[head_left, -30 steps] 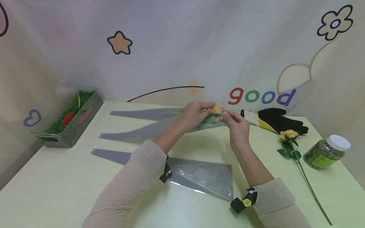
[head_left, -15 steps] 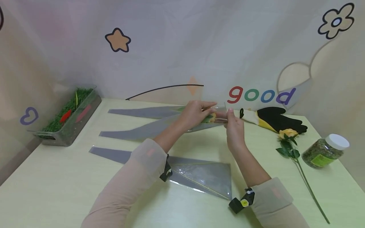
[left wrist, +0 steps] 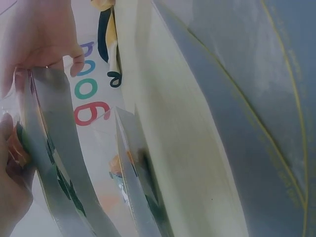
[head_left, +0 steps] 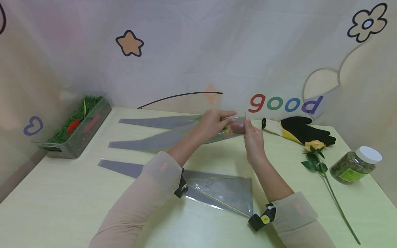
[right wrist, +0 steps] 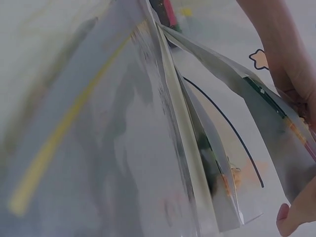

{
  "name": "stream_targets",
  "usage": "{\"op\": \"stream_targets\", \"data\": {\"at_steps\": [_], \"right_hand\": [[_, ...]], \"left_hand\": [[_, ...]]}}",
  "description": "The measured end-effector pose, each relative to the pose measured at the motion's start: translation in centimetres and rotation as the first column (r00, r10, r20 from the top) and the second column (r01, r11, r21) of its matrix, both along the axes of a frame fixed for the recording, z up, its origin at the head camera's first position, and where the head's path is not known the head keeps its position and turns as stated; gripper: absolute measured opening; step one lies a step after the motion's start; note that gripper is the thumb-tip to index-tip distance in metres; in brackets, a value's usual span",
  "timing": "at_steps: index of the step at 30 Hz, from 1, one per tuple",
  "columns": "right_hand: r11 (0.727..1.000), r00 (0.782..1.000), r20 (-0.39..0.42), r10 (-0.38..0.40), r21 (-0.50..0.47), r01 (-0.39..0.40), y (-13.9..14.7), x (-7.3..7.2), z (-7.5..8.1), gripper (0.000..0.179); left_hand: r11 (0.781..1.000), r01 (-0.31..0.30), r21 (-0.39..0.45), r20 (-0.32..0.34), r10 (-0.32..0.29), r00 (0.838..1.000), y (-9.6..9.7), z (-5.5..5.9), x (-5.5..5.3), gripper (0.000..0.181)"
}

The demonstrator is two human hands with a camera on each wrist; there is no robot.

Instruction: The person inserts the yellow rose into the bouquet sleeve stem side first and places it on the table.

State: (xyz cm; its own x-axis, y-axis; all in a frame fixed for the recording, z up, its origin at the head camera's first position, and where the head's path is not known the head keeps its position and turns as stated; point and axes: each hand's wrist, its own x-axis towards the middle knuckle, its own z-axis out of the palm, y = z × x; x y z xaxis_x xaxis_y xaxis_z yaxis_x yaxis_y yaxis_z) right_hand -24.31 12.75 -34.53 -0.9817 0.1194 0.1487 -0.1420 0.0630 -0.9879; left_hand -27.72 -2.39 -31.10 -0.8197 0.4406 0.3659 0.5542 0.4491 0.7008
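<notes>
At the back of the table a grey flower sleeve (head_left: 183, 136) with a clear front is held raised, its wide mouth to the right. A yellow rose (head_left: 227, 129) lies inside, partly behind the film and my fingers. My left hand (head_left: 212, 124) grips the sleeve beside the bloom, index finger stretched along the top. With thumb and fingers my right hand (head_left: 255, 139) pinches the mouth edge; the right wrist view shows its thumb (right wrist: 285, 219). Behind lies a second sleeve (head_left: 155, 122), with an orange-yellow bloom (left wrist: 115, 165) showing in the left wrist view.
A third sleeve (head_left: 220, 191) lies flat in front. To the right are a loose yellow rose (head_left: 314, 146), a jar with a white lid (head_left: 355, 165) and a black-and-yellow glove (head_left: 305, 131). A clear bin (head_left: 93, 129) with artificial grass stands at the left.
The rose has gone from the sleeve's mouth to further inside, leftward and down. My right hand has let go of the bloom and now pinches the mouth edge. The left hand stays put.
</notes>
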Motion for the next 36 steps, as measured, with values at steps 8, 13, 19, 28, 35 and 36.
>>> {"op": "stream_targets", "data": {"at_steps": [8, 13, 19, 28, 35, 36], "right_hand": [[0.997, 0.999, 0.010, 0.053, 0.052, -0.053, 0.1, -0.2, 0.1, 0.059], [0.997, 0.998, -0.017, 0.063, 0.035, -0.062, 0.1, -0.2, 0.0, 0.048], [0.999, 0.998, -0.057, -0.009, 0.043, 0.012, 0.3, 0.0, 0.2, 0.029], [0.986, 0.991, -0.085, -0.107, 0.122, 0.117, 0.7, -0.1, 1.6, 0.031], [0.977, 0.990, -0.045, -0.132, 0.164, 0.137, 0.9, -0.1, 2.0, 0.032], [0.976, 0.991, -0.037, -0.131, 0.170, 0.136, 1.0, -0.1, 2.0, 0.033]], "left_hand": [[1.000, -0.008, 0.007, -0.018, 0.008, 1.000, 0.0, 0.2, 0.1, 0.031], [1.000, -0.002, 0.006, -0.018, 0.003, 1.000, -0.1, 0.1, 0.1, 0.031], [1.000, -0.003, -0.002, 0.014, 0.003, 1.000, -0.2, -0.3, 0.0, 0.034], [1.000, 0.011, -0.018, 0.061, -0.010, 0.998, -0.2, -0.7, -0.3, 0.035], [0.998, -0.008, -0.064, 0.019, 0.010, 1.000, 0.0, -0.9, -0.2, 0.039], [0.997, -0.019, -0.075, 0.012, 0.020, 1.000, -0.1, -0.9, -0.1, 0.040]]}}
